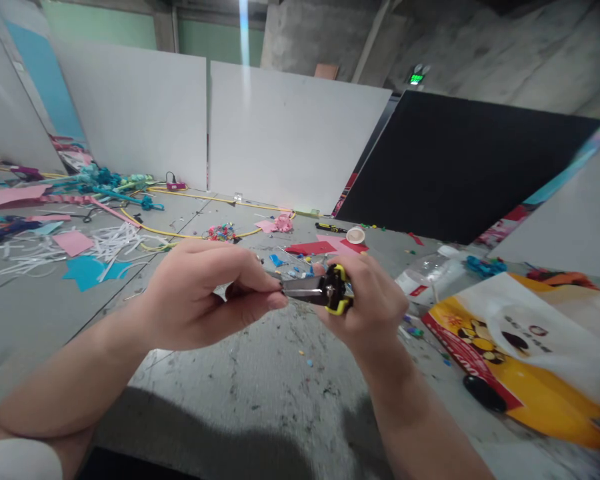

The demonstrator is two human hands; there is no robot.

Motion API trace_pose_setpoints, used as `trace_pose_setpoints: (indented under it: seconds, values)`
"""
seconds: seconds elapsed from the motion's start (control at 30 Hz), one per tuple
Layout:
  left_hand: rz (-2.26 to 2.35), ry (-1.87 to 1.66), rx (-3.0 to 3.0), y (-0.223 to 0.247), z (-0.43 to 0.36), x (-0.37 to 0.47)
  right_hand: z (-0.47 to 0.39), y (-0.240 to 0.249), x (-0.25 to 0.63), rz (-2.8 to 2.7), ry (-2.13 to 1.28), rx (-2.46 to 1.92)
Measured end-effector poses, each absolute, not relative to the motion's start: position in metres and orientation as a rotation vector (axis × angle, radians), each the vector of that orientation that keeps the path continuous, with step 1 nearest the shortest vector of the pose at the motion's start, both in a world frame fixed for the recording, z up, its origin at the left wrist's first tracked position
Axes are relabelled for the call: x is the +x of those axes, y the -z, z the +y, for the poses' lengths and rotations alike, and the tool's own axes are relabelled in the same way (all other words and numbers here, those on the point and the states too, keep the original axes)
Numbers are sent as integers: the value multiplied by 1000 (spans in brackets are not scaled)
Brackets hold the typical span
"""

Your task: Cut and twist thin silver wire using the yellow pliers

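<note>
My right hand (370,293) is closed around the black and yellow handles of a cutting tool (307,289), whose metal blades point left. On the left, my left hand (205,293) has its thumb and index finger pinched together at the blade tips. A small dark thing shows between those fingertips, too small to name. Both hands are raised above the grey surface, close to each other, with the tool bridging them. The tool's handles are mostly hidden by my right hand.
A yellow and white bag (480,340) and a clear bottle (430,270) lie at the right. Beyond my hands are red paper (313,247), a white cup (355,235) and a yellow cable (205,195). White strips (113,243) and blue paper (87,270) lie left.
</note>
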State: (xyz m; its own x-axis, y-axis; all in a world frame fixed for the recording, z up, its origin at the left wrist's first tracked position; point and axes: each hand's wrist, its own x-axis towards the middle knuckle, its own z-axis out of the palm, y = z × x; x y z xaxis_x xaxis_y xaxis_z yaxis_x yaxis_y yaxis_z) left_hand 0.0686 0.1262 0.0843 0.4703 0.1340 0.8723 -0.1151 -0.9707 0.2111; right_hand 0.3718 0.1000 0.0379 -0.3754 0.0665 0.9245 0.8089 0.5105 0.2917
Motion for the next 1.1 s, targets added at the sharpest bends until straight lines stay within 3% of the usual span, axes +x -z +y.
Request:
trace_pose_setpoints:
  seconds: [0.63,1.1]
  values:
    - [-164,-1669,2431,-94,125,83,94,-42,373,-1838,866,-755]
    - [-234,-1435,2467,-104,123,73,93,-39,370,-1846,790,-733]
